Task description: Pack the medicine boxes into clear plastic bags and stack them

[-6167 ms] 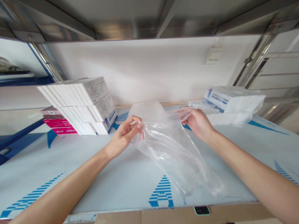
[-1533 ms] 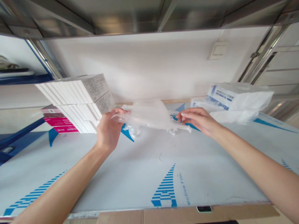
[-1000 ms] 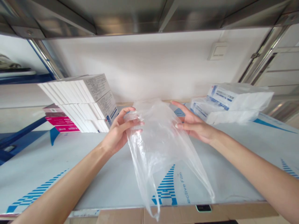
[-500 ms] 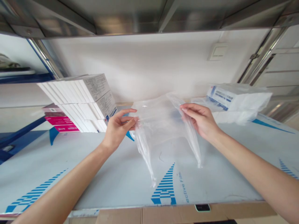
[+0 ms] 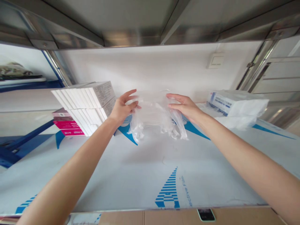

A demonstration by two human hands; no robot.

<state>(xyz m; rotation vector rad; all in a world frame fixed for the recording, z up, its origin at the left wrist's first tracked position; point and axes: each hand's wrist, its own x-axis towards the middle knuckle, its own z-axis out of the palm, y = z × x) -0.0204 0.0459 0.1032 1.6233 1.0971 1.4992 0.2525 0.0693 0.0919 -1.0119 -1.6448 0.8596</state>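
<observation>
A clear, crinkled plastic bag (image 5: 152,109) is stretched between my two hands toward the back of the shelf. My left hand (image 5: 124,106) is at its left edge, thumb and fingers bent in on the film, with the index finger raised. At the right edge, my right hand (image 5: 184,106) has its thumb and index finger on the film, the other fingers partly hidden. The bag's gathered lower corners bunch up near the shelf surface (image 5: 145,175). Whether they rest on it I cannot tell.
White boxes (image 5: 86,106) stand stacked at the left, beside pink boxes (image 5: 69,125). Plastic-wrapped white packs (image 5: 236,106) lie at the right. A metal shelf (image 5: 136,22) hangs overhead. Below the front edge are cardboard (image 5: 173,217) and a dark phone-like object (image 5: 206,215).
Both hands have moved away from me toward the wall with the bag and come closer together. The bag's dangling corners are now bunched up farther back. The view has shifted slightly.
</observation>
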